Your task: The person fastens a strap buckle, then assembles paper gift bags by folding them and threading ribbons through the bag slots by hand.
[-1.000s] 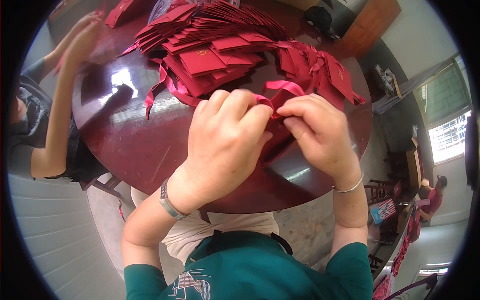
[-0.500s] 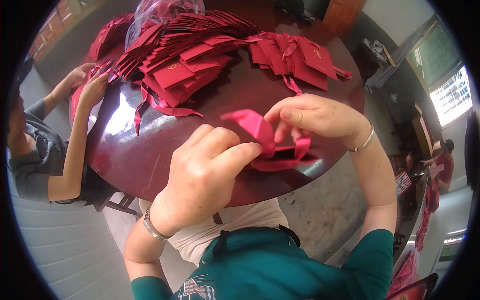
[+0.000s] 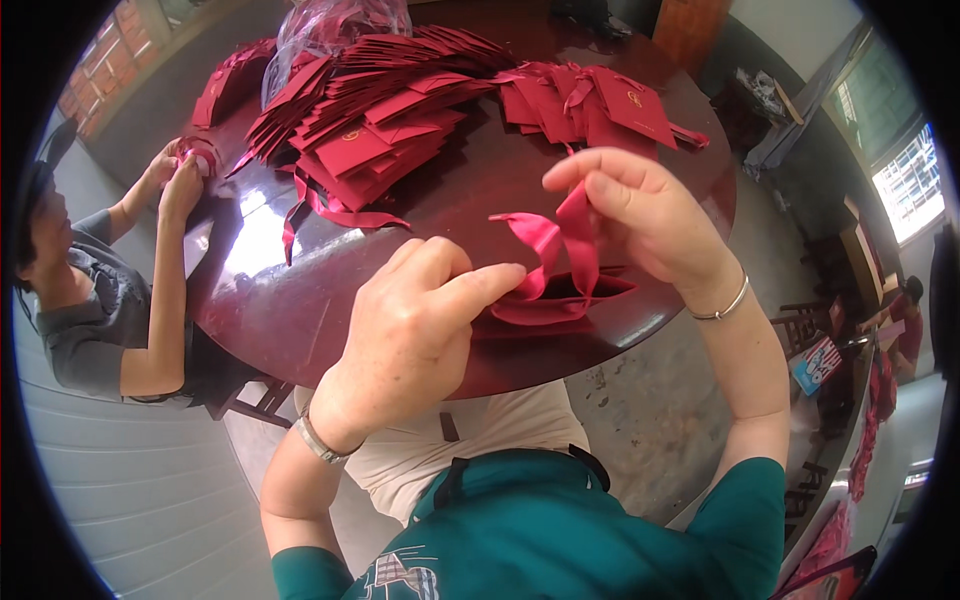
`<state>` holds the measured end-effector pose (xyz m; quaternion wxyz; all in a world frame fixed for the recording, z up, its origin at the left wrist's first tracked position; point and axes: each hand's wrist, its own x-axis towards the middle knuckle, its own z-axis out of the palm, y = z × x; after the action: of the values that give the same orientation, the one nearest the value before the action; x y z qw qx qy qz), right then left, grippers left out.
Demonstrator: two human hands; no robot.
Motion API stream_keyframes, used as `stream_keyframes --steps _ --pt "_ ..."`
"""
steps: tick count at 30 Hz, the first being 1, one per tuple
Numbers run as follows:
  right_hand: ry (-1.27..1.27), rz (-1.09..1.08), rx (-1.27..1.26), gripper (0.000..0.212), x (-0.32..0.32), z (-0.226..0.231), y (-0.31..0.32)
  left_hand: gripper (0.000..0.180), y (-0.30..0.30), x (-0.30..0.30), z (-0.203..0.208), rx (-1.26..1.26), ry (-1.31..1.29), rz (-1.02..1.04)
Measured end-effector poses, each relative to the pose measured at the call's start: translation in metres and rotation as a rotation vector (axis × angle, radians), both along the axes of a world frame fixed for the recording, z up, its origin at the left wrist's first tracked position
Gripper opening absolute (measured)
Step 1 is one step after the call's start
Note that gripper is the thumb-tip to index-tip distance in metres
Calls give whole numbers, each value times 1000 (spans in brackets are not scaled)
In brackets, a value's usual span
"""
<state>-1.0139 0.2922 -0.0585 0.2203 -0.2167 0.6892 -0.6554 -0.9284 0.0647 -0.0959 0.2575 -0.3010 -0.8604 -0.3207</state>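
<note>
A pinkish-red ribbon (image 3: 579,245) rises in a loop between my hands above the near part of the table. My right hand (image 3: 655,215) pinches one stretch of it between thumb and fingers, up and to the right. Lower on the left, my left hand (image 3: 405,325) is closed, its thumb and forefinger on the ribbon near its base. A short ribbon end stands up beside that thumb. Below the ribbon is a dark red paper bag (image 3: 548,312), seen nearly edge-on with a dark opening; much of it is hidden by my left hand.
A large pile of red paper bags (image 3: 365,155) covers the far side of the round table (image 3: 300,330), with loose ribbons (image 3: 355,217) trailing. More red bags (image 3: 635,105) lie far right. Clear plastic wrap (image 3: 340,30) sits behind. At left, a co-worker (image 3: 100,300) handles a red ribboned thing.
My right hand has moved up, drawing a length of ribbon upward into a taller loop. My left hand stays near the same place. The co-worker's hands have shifted slightly.
</note>
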Motion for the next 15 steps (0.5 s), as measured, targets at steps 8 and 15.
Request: stream_keyframes --steps 8,15 --pt "204 135 519 45 -40 22 -16 41 1 0 -3 20 -32 -18" --pt "101 410 703 43 -47 24 -34 43 0 -4 -5 11 -46 -4"
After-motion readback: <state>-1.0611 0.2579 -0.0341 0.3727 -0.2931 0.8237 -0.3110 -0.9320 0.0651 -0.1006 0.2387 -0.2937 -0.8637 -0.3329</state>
